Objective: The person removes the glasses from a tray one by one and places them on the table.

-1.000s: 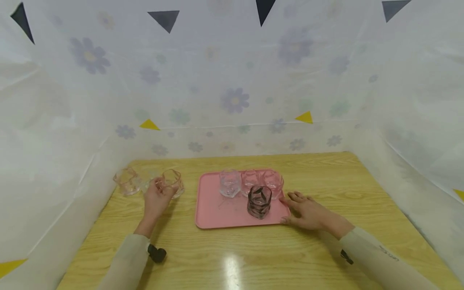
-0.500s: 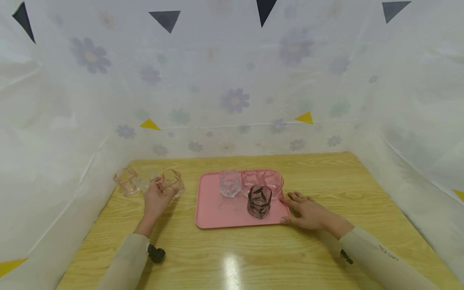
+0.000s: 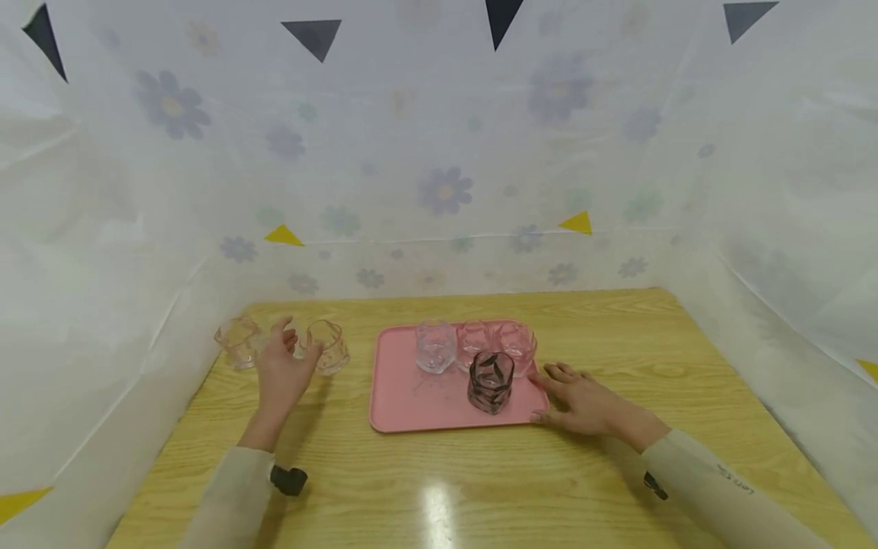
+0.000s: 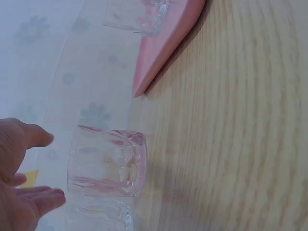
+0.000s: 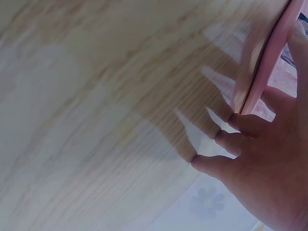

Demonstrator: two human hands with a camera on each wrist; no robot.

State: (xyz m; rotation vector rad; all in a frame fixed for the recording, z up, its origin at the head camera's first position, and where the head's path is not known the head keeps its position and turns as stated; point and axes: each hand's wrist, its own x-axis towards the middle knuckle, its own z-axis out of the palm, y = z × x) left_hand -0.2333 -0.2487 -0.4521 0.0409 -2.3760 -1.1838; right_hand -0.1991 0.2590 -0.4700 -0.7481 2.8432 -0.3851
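My left hand (image 3: 284, 370) hovers with spread fingers beside a pale pink-tinted glass (image 3: 331, 349) standing upright on the table. In the left wrist view a gap separates the thumb and fingers from that glass (image 4: 108, 163). A clear glass (image 4: 98, 216) stands close by it, mostly behind the hand in the head view. Another tinted glass (image 3: 240, 343) is at the far left. My right hand (image 3: 583, 400) rests at the right edge of a pink tray (image 3: 398, 389), its thumb and a finger touching the rim and other fingertips on the table.
The tray carries a clear glass (image 3: 435, 349), two pink glasses (image 3: 473, 339) in the back row and a dark smoky glass (image 3: 491, 389) in front. Wooden tabletop (image 3: 384, 480) surrounds the tray. White flower-patterned sheeting (image 3: 384, 175) encloses the back and sides.
My left hand has let go of the tinted glass and shifted slightly left, its fingers opening. The glass stays standing in place. My right hand and the tray have not moved.
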